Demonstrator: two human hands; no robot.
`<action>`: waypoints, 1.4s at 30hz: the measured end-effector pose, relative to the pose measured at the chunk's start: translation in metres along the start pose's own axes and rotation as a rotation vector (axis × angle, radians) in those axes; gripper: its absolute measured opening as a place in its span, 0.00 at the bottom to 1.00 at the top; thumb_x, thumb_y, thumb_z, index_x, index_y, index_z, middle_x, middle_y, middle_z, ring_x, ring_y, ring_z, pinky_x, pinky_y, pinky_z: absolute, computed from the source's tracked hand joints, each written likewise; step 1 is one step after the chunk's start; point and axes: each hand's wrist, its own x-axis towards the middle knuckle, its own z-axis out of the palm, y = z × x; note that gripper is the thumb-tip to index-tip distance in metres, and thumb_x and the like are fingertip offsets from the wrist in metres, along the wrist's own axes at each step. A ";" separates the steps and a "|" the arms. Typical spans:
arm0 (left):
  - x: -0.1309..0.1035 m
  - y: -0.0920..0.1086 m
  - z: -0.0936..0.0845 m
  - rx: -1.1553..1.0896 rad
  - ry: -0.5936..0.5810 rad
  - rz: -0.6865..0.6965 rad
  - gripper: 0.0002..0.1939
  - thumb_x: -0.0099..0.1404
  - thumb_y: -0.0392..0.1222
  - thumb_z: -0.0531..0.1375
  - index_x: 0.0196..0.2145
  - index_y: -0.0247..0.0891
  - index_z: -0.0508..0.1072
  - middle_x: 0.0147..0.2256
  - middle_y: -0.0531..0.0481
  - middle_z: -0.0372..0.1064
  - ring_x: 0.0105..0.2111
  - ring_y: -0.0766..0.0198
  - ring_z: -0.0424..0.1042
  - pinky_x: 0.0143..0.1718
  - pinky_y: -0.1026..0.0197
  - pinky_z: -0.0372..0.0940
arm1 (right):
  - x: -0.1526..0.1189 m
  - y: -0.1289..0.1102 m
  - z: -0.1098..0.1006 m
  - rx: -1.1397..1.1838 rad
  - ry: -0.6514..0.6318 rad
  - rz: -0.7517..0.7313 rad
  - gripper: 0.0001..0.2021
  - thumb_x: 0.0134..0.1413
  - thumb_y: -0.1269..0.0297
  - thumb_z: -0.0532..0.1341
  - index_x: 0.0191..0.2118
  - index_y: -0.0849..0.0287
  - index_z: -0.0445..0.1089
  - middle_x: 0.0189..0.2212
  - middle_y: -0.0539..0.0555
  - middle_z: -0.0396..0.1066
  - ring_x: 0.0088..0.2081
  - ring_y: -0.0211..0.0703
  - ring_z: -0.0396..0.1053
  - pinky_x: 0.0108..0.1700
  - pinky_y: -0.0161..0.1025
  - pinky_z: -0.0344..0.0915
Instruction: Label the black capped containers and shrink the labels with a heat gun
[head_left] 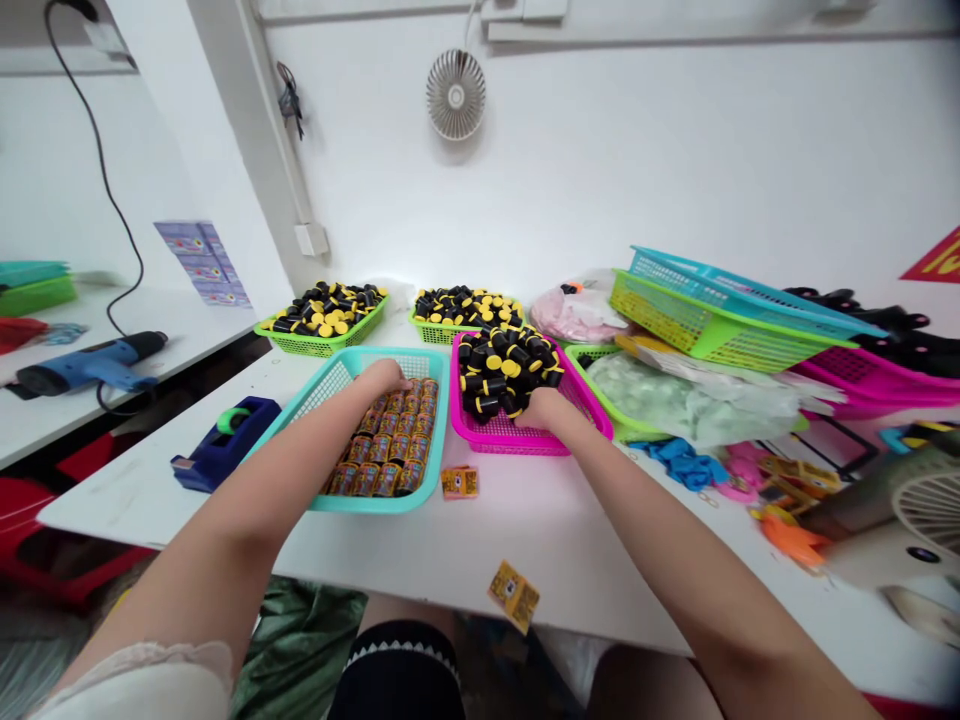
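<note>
My left hand (pixel 386 377) reaches into the turquoise basket (pixel 397 503), at the upper part of several rows of wrapped cylinders (pixel 390 445) with orange and brown printing. Its fingers point down among them and are mostly hidden. Inside the magenta basket (pixel 480 440), my right hand (pixel 541 408) touches the lower right of a heap of black cylinders with yellow ends (pixel 510 368). The fingertips there are out of sight. Between and below the baskets lie a small orange printed packet (pixel 460 482) and a yellow printed label (pixel 514 596) at the table edge.
Two green baskets (pixel 322 345) of black and yellow cylinders stand behind. A blue tape dispenser (pixel 225 440) is at left, a heat gun (pixel 94 365) on the neighbouring table. Stacked baskets (pixel 712 320), bags (pixel 660 395), blue pieces (pixel 686 463) and a fan (pixel 900 520) crowd the right.
</note>
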 end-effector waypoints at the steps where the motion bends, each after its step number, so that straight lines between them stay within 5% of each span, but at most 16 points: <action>1: -0.003 0.001 0.000 0.012 -0.006 -0.030 0.18 0.64 0.53 0.59 0.40 0.34 0.75 0.39 0.43 0.75 0.41 0.57 0.74 0.45 0.55 0.65 | -0.007 0.006 -0.005 0.008 0.002 0.012 0.13 0.42 0.61 0.66 0.36 0.60 0.76 0.31 0.60 0.77 0.37 0.54 0.75 0.39 0.40 0.69; 4: -0.019 0.013 -0.005 0.043 0.046 -0.112 0.27 0.65 0.52 0.57 0.54 0.29 0.68 0.48 0.32 0.71 0.48 0.47 0.70 0.47 0.53 0.63 | -0.028 0.028 -0.014 0.112 0.110 0.061 0.18 0.46 0.57 0.63 0.42 0.62 0.72 0.35 0.60 0.75 0.36 0.50 0.73 0.37 0.38 0.67; 6: -0.042 0.032 -0.013 0.073 0.188 -0.095 0.31 0.68 0.53 0.52 0.61 0.29 0.58 0.55 0.27 0.63 0.55 0.40 0.63 0.50 0.45 0.59 | -0.039 0.042 -0.013 0.214 0.265 0.099 0.19 0.45 0.57 0.62 0.43 0.62 0.69 0.34 0.58 0.74 0.34 0.47 0.72 0.37 0.39 0.66; 9: -0.098 0.070 -0.013 0.135 0.507 0.237 0.25 0.70 0.47 0.49 0.62 0.36 0.57 0.58 0.34 0.60 0.58 0.43 0.59 0.54 0.41 0.55 | -0.051 0.058 0.000 0.341 0.526 0.077 0.18 0.46 0.58 0.62 0.43 0.61 0.68 0.31 0.55 0.73 0.31 0.45 0.69 0.36 0.42 0.66; 10: -0.120 0.083 -0.005 0.136 0.509 0.408 0.22 0.71 0.44 0.48 0.60 0.37 0.60 0.56 0.37 0.64 0.55 0.48 0.63 0.53 0.44 0.57 | -0.054 0.061 0.005 0.377 0.602 0.047 0.18 0.47 0.57 0.61 0.43 0.60 0.67 0.32 0.55 0.73 0.30 0.45 0.69 0.36 0.43 0.66; 13: -0.186 0.109 0.045 0.170 0.238 0.901 0.18 0.71 0.38 0.48 0.55 0.36 0.66 0.52 0.42 0.69 0.51 0.58 0.68 0.52 0.56 0.61 | -0.061 0.066 0.016 0.456 0.730 -0.050 0.19 0.48 0.57 0.61 0.45 0.60 0.66 0.36 0.56 0.72 0.32 0.45 0.68 0.39 0.45 0.66; 17: -0.247 0.108 0.134 0.313 0.181 0.962 0.21 0.71 0.43 0.49 0.56 0.31 0.66 0.57 0.38 0.65 0.57 0.53 0.65 0.55 0.51 0.59 | -0.066 0.068 0.019 0.502 0.775 -0.104 0.17 0.49 0.58 0.61 0.45 0.59 0.66 0.39 0.57 0.73 0.34 0.46 0.69 0.41 0.45 0.67; 19: -0.260 0.102 0.156 0.359 0.201 0.973 0.21 0.70 0.38 0.49 0.57 0.29 0.65 0.56 0.36 0.65 0.56 0.53 0.65 0.55 0.50 0.60 | -0.068 0.067 0.018 0.504 0.795 -0.123 0.16 0.49 0.59 0.62 0.44 0.59 0.66 0.38 0.57 0.73 0.35 0.47 0.70 0.41 0.45 0.67; 21: -0.263 0.098 0.155 0.361 0.206 0.997 0.21 0.67 0.32 0.49 0.56 0.26 0.65 0.55 0.34 0.67 0.54 0.53 0.68 0.53 0.52 0.63 | -0.069 0.065 0.017 0.505 0.805 -0.146 0.16 0.48 0.60 0.62 0.44 0.59 0.66 0.38 0.56 0.73 0.35 0.46 0.70 0.42 0.44 0.68; 24: -0.255 0.101 0.124 0.235 0.116 1.048 0.22 0.65 0.27 0.49 0.56 0.25 0.65 0.53 0.34 0.69 0.49 0.56 0.73 0.46 0.59 0.69 | -0.073 0.059 0.015 0.524 0.807 -0.185 0.16 0.48 0.60 0.63 0.44 0.58 0.67 0.39 0.56 0.73 0.36 0.47 0.71 0.43 0.45 0.69; 26: -0.239 0.109 0.101 0.000 0.064 0.996 0.21 0.65 0.27 0.49 0.55 0.31 0.67 0.52 0.38 0.70 0.48 0.59 0.73 0.46 0.61 0.70 | -0.077 0.055 0.014 0.567 0.810 -0.211 0.17 0.49 0.59 0.63 0.45 0.58 0.67 0.40 0.57 0.73 0.37 0.46 0.71 0.43 0.45 0.69; 29: -0.204 0.126 0.083 -0.581 0.092 0.766 0.09 0.64 0.32 0.56 0.40 0.37 0.75 0.44 0.45 0.76 0.44 0.61 0.76 0.44 0.63 0.71 | -0.082 0.046 0.013 0.739 0.781 -0.284 0.18 0.50 0.58 0.63 0.47 0.56 0.66 0.40 0.56 0.72 0.36 0.44 0.71 0.42 0.44 0.70; 31: -0.179 0.140 0.082 -0.979 0.143 0.575 0.03 0.59 0.37 0.63 0.33 0.36 0.75 0.37 0.46 0.78 0.37 0.60 0.78 0.39 0.62 0.73 | -0.085 0.040 0.013 0.927 0.714 -0.348 0.20 0.50 0.57 0.65 0.48 0.55 0.65 0.39 0.54 0.72 0.36 0.42 0.71 0.42 0.42 0.71; 34: -0.152 0.157 0.089 -1.390 0.133 0.333 0.14 0.56 0.46 0.67 0.35 0.34 0.73 0.28 0.48 0.76 0.28 0.59 0.78 0.31 0.60 0.74 | -0.087 0.034 0.013 1.210 0.573 -0.384 0.20 0.48 0.56 0.67 0.47 0.54 0.67 0.35 0.51 0.71 0.36 0.39 0.70 0.42 0.40 0.70; 42: -0.142 0.154 0.104 -1.627 0.084 0.222 0.20 0.59 0.55 0.62 0.34 0.32 0.72 0.27 0.47 0.76 0.26 0.59 0.77 0.28 0.58 0.75 | -0.094 0.033 0.011 1.579 0.276 -0.340 0.15 0.45 0.54 0.69 0.38 0.52 0.72 0.30 0.48 0.72 0.30 0.37 0.70 0.36 0.37 0.71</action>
